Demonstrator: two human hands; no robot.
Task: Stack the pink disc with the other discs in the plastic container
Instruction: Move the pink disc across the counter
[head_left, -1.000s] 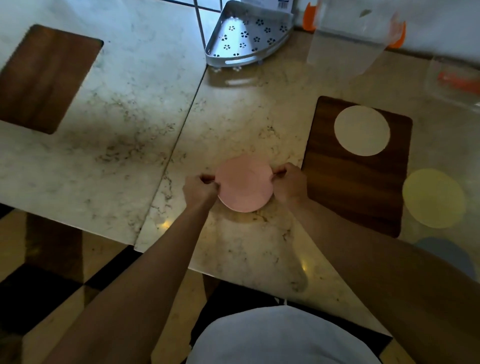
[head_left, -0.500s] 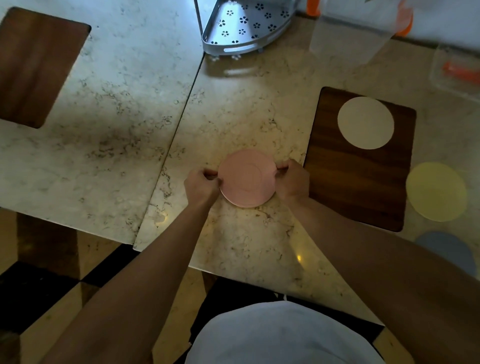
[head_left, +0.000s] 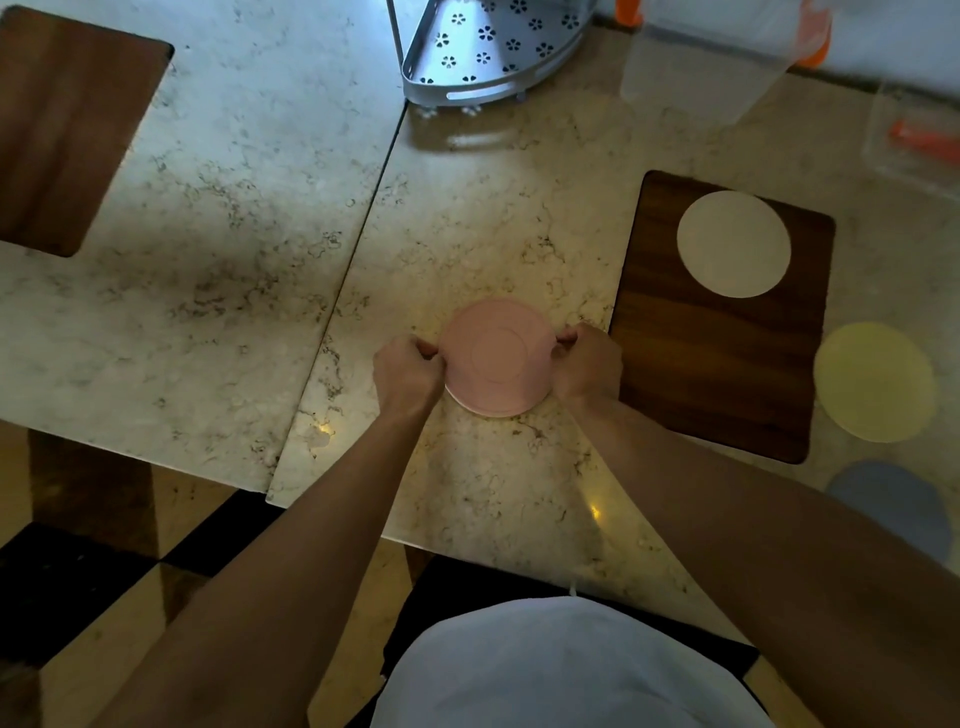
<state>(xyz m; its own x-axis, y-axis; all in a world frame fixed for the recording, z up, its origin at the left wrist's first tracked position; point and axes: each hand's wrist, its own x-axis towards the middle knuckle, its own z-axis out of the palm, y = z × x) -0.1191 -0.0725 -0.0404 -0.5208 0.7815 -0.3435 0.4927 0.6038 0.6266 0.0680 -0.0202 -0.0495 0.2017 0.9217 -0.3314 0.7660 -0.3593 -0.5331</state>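
Pink disc (head_left: 497, 358) is pinched at both edges by left hand (head_left: 408, 373) and right hand (head_left: 589, 364) over the marble table (head_left: 467, 234); next, I think, carry it to the plastic container (head_left: 701, 57)

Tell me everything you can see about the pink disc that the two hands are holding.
The pink disc is a round, matte, pale pink piece, seemingly soft plastic or silicone, with faint raised concentric rings on its face. It sits over the marble table, just left of the dark wooden board. The left hand pinches its left edge and the right hand its right edge. A lighter rim shows along its near edge. Whether it rests on the marble or is lifted slightly cannot be told.
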